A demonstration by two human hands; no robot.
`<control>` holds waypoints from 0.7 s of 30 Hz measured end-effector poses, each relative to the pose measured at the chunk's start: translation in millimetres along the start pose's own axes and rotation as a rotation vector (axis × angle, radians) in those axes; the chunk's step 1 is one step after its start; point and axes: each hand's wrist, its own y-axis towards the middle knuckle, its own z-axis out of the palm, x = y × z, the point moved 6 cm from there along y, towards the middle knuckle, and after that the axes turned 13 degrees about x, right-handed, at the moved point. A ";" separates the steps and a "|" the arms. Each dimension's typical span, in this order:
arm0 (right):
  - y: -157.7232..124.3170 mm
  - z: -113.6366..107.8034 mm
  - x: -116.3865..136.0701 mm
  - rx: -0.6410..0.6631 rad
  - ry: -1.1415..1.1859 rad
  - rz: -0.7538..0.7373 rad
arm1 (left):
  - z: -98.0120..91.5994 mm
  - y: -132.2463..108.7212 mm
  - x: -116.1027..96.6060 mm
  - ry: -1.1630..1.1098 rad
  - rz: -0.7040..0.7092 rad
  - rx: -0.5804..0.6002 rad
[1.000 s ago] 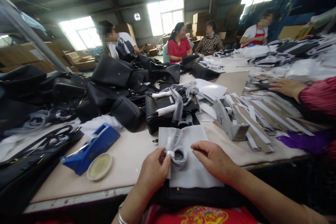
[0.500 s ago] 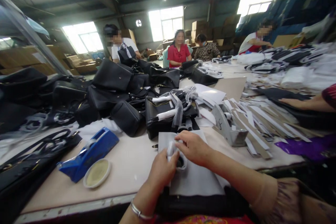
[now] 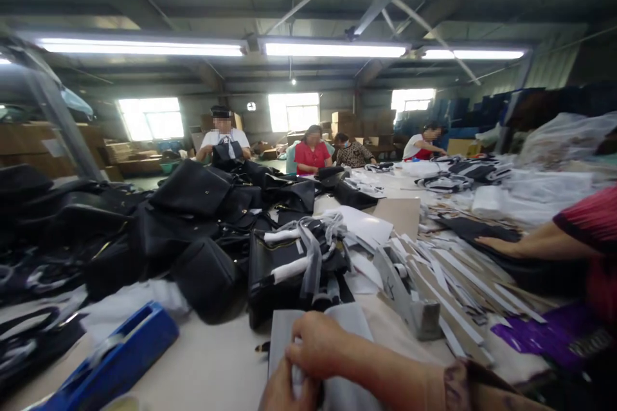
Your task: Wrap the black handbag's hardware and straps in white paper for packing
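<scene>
At the bottom edge my left hand (image 3: 282, 393) and my right hand (image 3: 315, 345) are pressed together over a small white-wrapped piece (image 3: 297, 377) that rests on a grey-white sheet (image 3: 347, 324). Both hands have their fingers curled round that piece, and most of it is hidden by them. My right forearm runs off to the lower right. Just beyond the sheet lies a black bag (image 3: 289, 270) with handles wrapped in white paper and grey ribbon.
A blue tape dispenser (image 3: 116, 359) sits at the lower left. Black bags (image 3: 193, 205) are piled across the left and middle. A grey metal tool (image 3: 409, 302) and paper strips (image 3: 463, 282) lie right. A co-worker's arm (image 3: 530, 245) reaches in; several people sit far back.
The camera has tilted up, so the ceiling fills the top and my hands sink to the bottom edge. My right hand has moved over the wrapped piece, onto my left hand.
</scene>
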 end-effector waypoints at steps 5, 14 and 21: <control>5.8 3.7 -5.4 0.014 0.058 -0.027 | -0.4 -7.0 -12.9 -0.077 0.008 0.108; 26.6 12.5 -15.5 0.036 0.131 -0.051 | -2.3 -26.7 -4.0 -0.010 -0.076 0.180; -12.1 -30.1 -50.1 -0.050 0.252 -0.078 | -30.8 -39.9 4.5 0.139 0.018 0.001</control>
